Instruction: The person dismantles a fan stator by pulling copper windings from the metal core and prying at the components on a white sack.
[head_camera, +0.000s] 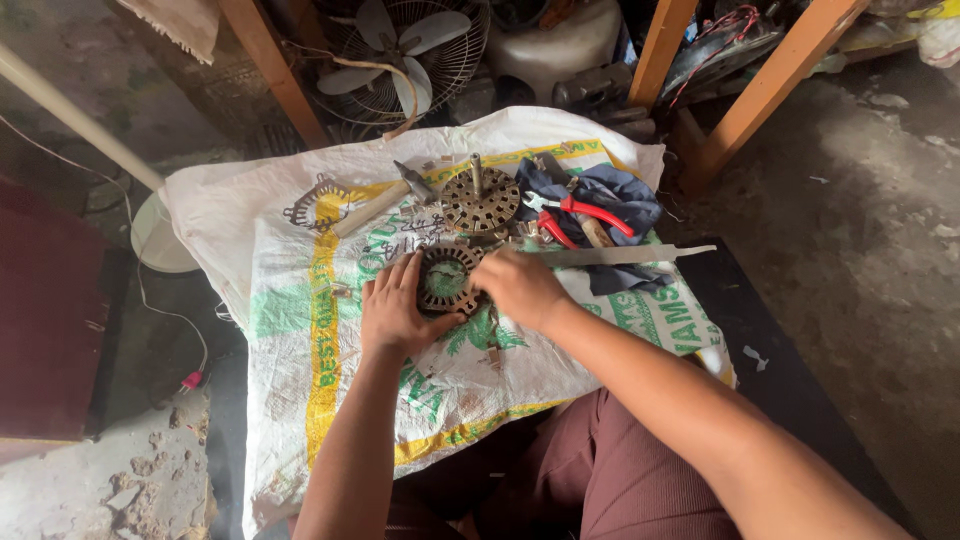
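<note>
Looking down from the head camera, both bare hands meet over a round motor stator (447, 278), a dark ring of slotted metal laminations that lies near the middle of a white woven sack (290, 250) spread flat as a work mat. The left hand (396, 308) lies flat against the stator's left side, fingers spread and pointing away from the body, pressing on it rather than closing around it. The right hand (518, 286) is curled over the stator's right edge with the knuckles up; its fingertips are hidden underneath, so I cannot tell whether they pinch the ring or only rest on it. Just beyond the stator, toward the sack's far edge, stands a second round part, a brass-coloured perforated rotor (481, 200) with a short shaft sticking up from its centre. To its left a hammer (383, 202) with a pale wooden handle lies at a slant. To the right a crumpled dark blue cloth (600, 200) carries red-handled pliers (578, 213), and a long flat metal blade (625, 255) stretches from beside the right hand toward the sack's right edge. Past the far edge, between orange wooden legs (275, 70), sits a caged table fan (405, 55) with white blades. Maroon trousers (590, 470) fill the near side.
</note>
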